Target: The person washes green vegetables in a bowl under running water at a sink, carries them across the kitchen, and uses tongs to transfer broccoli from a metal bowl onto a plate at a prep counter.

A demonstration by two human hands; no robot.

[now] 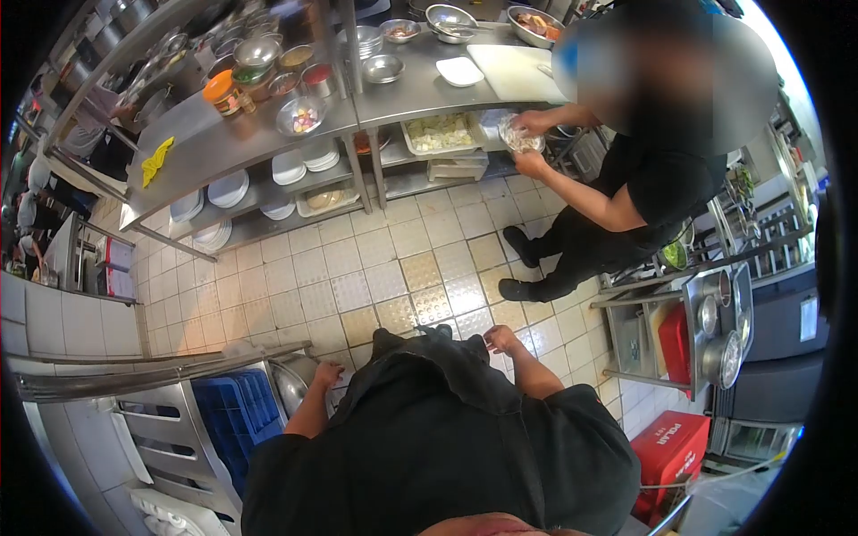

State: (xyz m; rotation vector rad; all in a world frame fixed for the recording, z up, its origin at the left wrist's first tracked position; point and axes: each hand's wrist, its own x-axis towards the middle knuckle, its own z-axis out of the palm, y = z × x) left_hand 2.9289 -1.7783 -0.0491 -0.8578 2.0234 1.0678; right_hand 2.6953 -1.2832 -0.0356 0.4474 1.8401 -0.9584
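Observation:
Both of my hands hang low at my sides, in front of my dark apron (pixel 438 371). My left hand (pixel 329 373) holds nothing, its fingers loosely apart. It is nearest to a steel bowl (pixel 293 384) by the blue plastic crate (pixel 234 411). On the other side, my right hand (pixel 502 339) is also free of any object, fingers loosely bent and apart, above the tiled floor (pixel 429 268). Across from me, a co-worker in black holds a clear container of pale shredded food (pixel 520 138) with both hands.
A steel counter (pixel 201 152) carries bowls, an orange-lidded tub (pixel 219 89) and a yellow cloth (pixel 157 163). White plates (pixel 229 188) are stacked below. A white cutting board (pixel 514 73) lies near the co-worker. To my right stand a red crate (pixel 670 447) and a cart with steel pots (pixel 720 359).

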